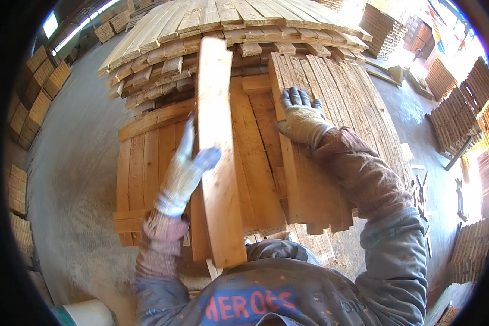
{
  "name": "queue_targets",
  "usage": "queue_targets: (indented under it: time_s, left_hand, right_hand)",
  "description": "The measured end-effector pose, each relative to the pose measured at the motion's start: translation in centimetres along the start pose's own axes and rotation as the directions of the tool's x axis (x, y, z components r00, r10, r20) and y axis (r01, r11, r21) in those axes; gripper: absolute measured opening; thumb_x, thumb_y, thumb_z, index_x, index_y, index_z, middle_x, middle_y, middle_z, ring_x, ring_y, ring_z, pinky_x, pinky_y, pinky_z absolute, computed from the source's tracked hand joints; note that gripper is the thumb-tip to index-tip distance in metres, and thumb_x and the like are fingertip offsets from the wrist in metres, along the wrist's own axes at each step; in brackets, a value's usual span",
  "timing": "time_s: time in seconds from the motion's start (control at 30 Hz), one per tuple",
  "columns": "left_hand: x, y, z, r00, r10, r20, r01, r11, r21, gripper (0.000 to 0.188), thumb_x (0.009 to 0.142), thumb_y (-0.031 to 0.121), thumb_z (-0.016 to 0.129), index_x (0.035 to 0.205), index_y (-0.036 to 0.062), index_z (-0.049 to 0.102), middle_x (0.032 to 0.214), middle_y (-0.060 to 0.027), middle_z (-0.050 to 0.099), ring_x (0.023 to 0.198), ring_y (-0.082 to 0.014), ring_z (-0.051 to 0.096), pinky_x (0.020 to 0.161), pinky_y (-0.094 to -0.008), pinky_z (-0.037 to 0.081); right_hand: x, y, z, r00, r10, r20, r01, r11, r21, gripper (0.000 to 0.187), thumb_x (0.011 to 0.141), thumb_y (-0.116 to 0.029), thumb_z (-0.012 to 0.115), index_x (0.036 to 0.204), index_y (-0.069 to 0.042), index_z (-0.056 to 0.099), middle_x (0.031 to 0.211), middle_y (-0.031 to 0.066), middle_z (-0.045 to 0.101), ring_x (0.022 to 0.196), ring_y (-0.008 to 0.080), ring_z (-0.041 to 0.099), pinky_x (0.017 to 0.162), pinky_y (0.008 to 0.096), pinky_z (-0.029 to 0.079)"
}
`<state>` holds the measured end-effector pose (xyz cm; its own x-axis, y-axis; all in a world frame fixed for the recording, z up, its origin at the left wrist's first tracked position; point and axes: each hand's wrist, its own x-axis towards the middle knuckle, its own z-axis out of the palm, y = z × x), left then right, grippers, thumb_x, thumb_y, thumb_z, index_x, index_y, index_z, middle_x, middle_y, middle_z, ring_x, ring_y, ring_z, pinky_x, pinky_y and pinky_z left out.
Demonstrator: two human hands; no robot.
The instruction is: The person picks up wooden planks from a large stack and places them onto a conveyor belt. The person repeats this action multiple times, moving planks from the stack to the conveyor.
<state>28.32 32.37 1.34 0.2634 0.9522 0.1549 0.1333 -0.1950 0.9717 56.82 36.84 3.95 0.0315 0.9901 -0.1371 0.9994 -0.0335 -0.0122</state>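
In the head view, the loose board point(217, 125) slants lengthwise between the person's hands, over the plank deck point(250, 146), its far end overlapping the big plank stack point(233, 16) in sight; it could roll or slip to the right, I judge, since the left hand point(185, 168) meets it on one side only; its far end could also knock the stack if raised or pushed forward; a hard sideways shove might tip the outer pieces of the board row point(353, 92).

The left forearm runs forward, gloved fingers straight along the board's left edge, thumb across its face; whether that grip truly pinches the board I cannot tell; the right elbow bends outward, forearm angled inward, and the right hand point(304, 119) rests palm down on the row, fingers slightly spread, pinching nothing.
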Motion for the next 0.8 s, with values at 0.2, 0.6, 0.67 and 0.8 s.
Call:
queue_targets:
  time_s: [0.2, 0.6, 0.67, 0.8]
  left_hand:
    - [7.2, 2.2, 10.3, 0.975, -0.224, 0.002, 0.121, 0.533, 0.838, 0.092, 0.093, 0.049, 0.069, 0.164, 0.0217, 0.017, 0.146, -0.0328, 0.049, 0.135, -0.0458, 0.051, 0.114, -0.0492, 0.042]
    - [10.3, -4.8, 12.6, 0.977, -0.205, 0.063, 0.203, 0.978, 0.044, 0.048, 0.100, 0.031, 0.065, 0.135, -0.0028, 0.061, 0.130, -0.0117, 0.069, 0.126, -0.0174, 0.061, 0.117, -0.0335, 0.040]
    - [9.1, -5.8, 10.0, 0.951, -0.267, 0.154, 0.265, 0.964, 0.034, 0.049, 0.100, 0.033, 0.063, 0.134, -0.0017, 0.062, 0.130, -0.0112, 0.069, 0.126, -0.0171, 0.061, 0.116, -0.0333, 0.040]
    - [10.5, -5.2, 10.3, 0.916, -0.223, 0.334, 0.224, 0.974, 0.036, 0.049, 0.101, 0.034, 0.059, 0.135, -0.0023, 0.062, 0.132, -0.0110, 0.068, 0.125, -0.0182, 0.062, 0.113, -0.0323, 0.044]
  right_hand:
    - [-1.5, 6.5, -4.4, 0.956, -0.287, 0.053, 0.235, 0.864, 0.445, 0.083, 0.093, -0.063, 0.059, 0.144, 0.003, 0.052, 0.160, 0.0255, 0.035, 0.149, 0.0384, 0.033, 0.122, 0.0401, 0.029]
    - [-4.6, 40.2, 8.7, 0.985, 0.155, 0.071, -0.046, -0.158, 0.986, 0.057, 0.088, -0.046, 0.076, 0.129, -0.008, 0.065, 0.114, 0.0047, 0.071, 0.099, 0.0175, 0.067, 0.090, 0.0359, 0.055]
    - [-5.3, 32.9, 5.9, 0.981, 0.025, 0.192, -0.159, -0.461, 0.873, 0.050, 0.088, -0.038, 0.074, 0.128, -0.008, 0.066, 0.119, 0.0081, 0.071, 0.102, 0.0206, 0.069, 0.094, 0.0380, 0.056]
    - [-1.6, 38.4, 10.3, 0.997, 0.061, 0.043, -0.017, -0.381, 0.925, 0.026, 0.094, -0.020, 0.068, 0.116, -0.004, 0.070, 0.114, 0.0116, 0.073, 0.103, 0.0227, 0.070, 0.097, 0.0353, 0.055]
